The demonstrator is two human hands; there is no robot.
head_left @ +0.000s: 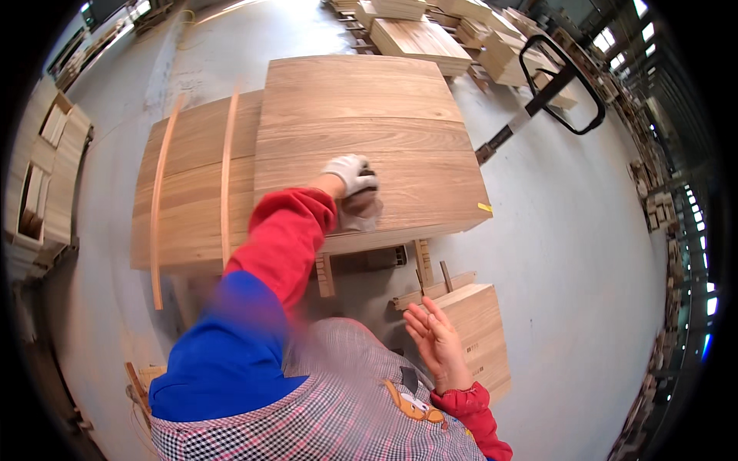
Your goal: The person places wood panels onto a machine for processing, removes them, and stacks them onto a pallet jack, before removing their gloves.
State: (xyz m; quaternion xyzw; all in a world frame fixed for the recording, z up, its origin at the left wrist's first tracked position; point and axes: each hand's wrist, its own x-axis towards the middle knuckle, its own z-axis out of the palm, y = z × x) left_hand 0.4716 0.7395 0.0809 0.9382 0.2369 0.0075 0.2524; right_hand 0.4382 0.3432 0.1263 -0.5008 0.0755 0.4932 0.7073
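I see my left hand (350, 173), in a white glove, pressing a brown sanding pad (361, 209) flat on the near part of the big pale wood panel (369, 131), fingers curled down over the pad's top edge. Pad looks worn and tan, sticking out below the fingers toward me. My right hand (434, 342) is bare and open, fingers apart, holding nothing, over a smaller board (480, 326) near the floor.

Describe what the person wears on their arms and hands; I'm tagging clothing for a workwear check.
The left hand wears a light grey-white work glove with darker fingertips. The left sleeve is red at the forearm and blue higher up. The right hand is bare, with no glove; a red sleeve cuff shows at its wrist. A checked apron in red, white and black covers the front.
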